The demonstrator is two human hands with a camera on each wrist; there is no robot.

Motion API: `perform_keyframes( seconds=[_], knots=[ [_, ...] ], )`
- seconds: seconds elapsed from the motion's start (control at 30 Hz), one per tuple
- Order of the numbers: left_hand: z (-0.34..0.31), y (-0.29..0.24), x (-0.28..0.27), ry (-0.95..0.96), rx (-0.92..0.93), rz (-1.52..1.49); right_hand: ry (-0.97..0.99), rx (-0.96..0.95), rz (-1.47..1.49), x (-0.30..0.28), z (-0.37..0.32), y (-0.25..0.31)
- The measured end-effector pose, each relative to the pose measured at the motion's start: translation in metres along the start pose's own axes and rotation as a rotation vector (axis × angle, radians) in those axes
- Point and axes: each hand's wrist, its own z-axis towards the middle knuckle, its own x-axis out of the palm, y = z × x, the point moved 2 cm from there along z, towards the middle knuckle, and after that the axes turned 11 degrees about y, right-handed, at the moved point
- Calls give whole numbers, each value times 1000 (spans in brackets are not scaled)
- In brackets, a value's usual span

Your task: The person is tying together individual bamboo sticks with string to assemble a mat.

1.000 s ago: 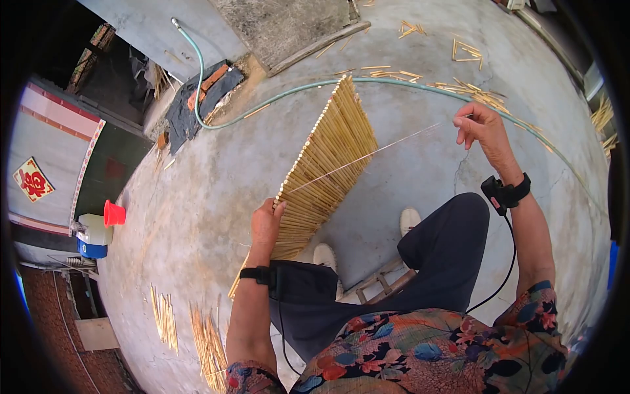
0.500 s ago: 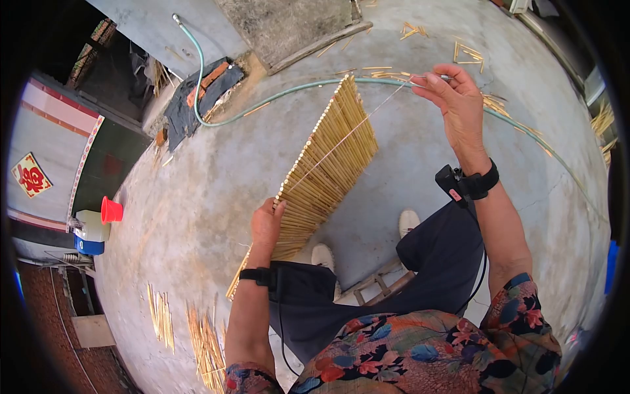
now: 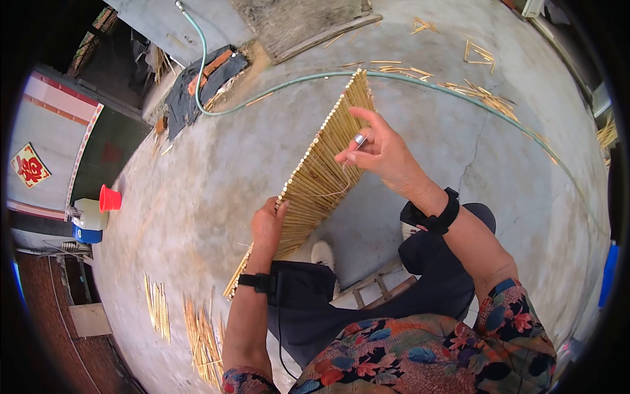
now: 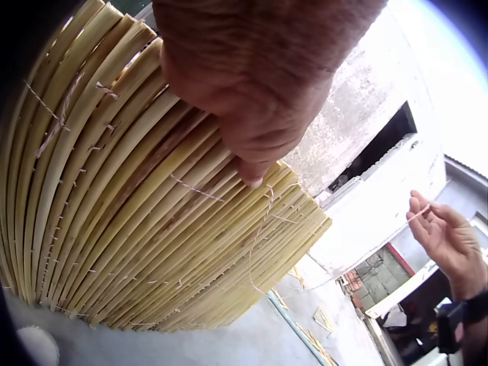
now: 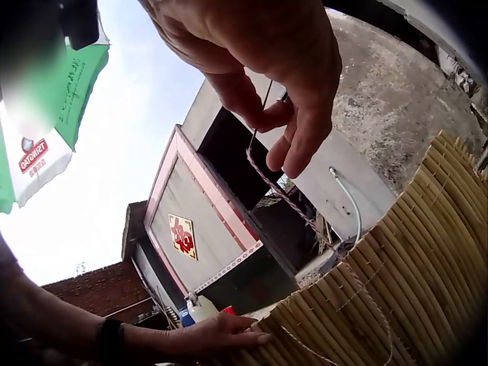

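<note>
My left hand [image 3: 266,226] grips the near edge of a mat of stitched reed stalks [image 3: 321,177], its thumb lying on the mat's face. Rows of thread stitches [image 4: 107,90] run across the stalks. Above the mat's far half, my right hand [image 3: 384,154] pinches a thin needle [image 5: 267,93] between thumb and fingers. A metal ring [image 3: 359,139] sits on one of its fingers. From the needle a twisted pinkish thread [image 5: 282,194] runs slack down to the mat, curving in a loop over the stalks.
A green hose [image 3: 282,85] curves across the concrete floor behind the mat. Cut stalks [image 3: 482,98] lie scattered beyond it, and bundles of stalks [image 3: 203,341] lie at the lower left. A red bucket [image 3: 109,198] stands by a white and blue container [image 3: 90,220].
My right hand has swung from the far right up and then in over the mat. The thread, taut earlier, now hangs slack. The left hand keeps its hold on the mat edge.
</note>
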Motion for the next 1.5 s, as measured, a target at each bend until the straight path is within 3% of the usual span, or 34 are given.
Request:
perform_keyframes(
  seconds=[0.03,0.1,0.2,0.33,0.5,0.83,1.17,1.5],
  knots=[
    [-1,0,0,1,-6,-3,4,5,0,6,-3,-9],
    [-2,-1,-1,21,-26,-32,95,188,-36,20,-10,-28],
    [-2,0,0,29,-16,-60,194,266,-223,38,-17,-75],
    [-5,-5,-5,66,-50,-35,350,327,-387,53,-18,-99],
    [-8,-6,-4,48,-41,-129,274,19,-646,60,-7,-123],
    [-10,-8,-8,68,-77,-64,305,102,-678,71,0,-142],
    [-12,-5,-7,77,-90,-105,347,8,-601,64,1,-162],
    [-12,-6,-7,98,-118,-73,449,46,-722,57,6,-148]
  ],
)
